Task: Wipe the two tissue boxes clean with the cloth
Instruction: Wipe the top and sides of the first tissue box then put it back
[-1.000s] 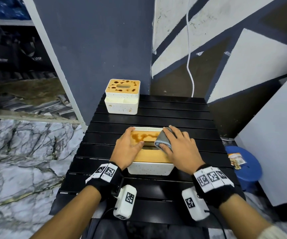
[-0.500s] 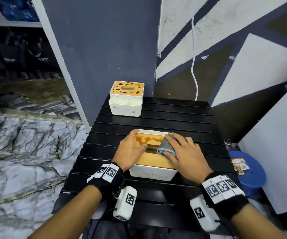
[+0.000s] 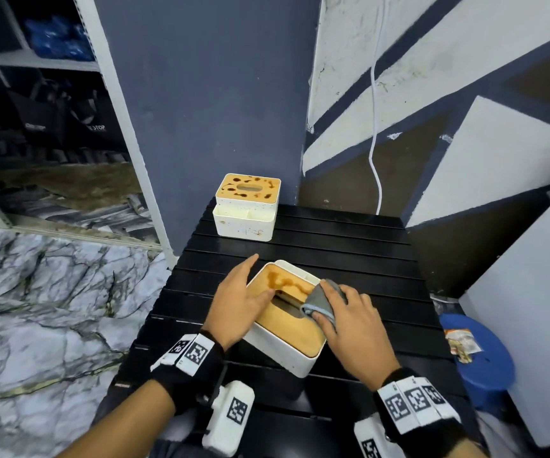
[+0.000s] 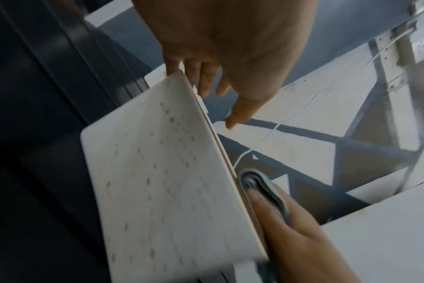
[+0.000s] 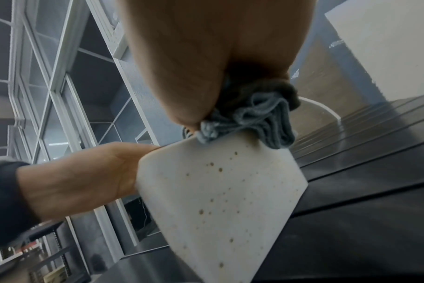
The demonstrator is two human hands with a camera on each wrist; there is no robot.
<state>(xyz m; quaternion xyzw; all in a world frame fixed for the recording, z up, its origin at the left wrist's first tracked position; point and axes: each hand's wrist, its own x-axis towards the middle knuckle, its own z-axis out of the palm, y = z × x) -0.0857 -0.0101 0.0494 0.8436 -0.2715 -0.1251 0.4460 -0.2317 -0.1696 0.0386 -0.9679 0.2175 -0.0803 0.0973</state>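
The near tissue box (image 3: 287,328), white with a wooden lid, lies askew on the black slatted table (image 3: 349,246). A brown stain (image 3: 280,280) covers the lid's far end. My left hand (image 3: 244,289) lies along the box's left side with straight fingers and its thumb on the lid. My right hand (image 3: 346,315) pinches a folded grey cloth (image 3: 320,300) and presses it on the lid's right edge. In the right wrist view the cloth (image 5: 254,118) bunches under my palm above the speckled box wall (image 5: 220,201). The second box (image 3: 247,206), its lid spotted brown, stands at the table's back left.
A blue stool (image 3: 485,361) with a small packet on it stands right of the table. A white cable (image 3: 374,127) hangs down the painted wall behind. A grey pillar and metal shelves (image 3: 36,61) are at the left, above a marble-patterned floor.
The near box has turned clockwise and now sits askew to the slats. My right hand has drawn the cloth toward the lid's right edge. The left hand stays on the box.
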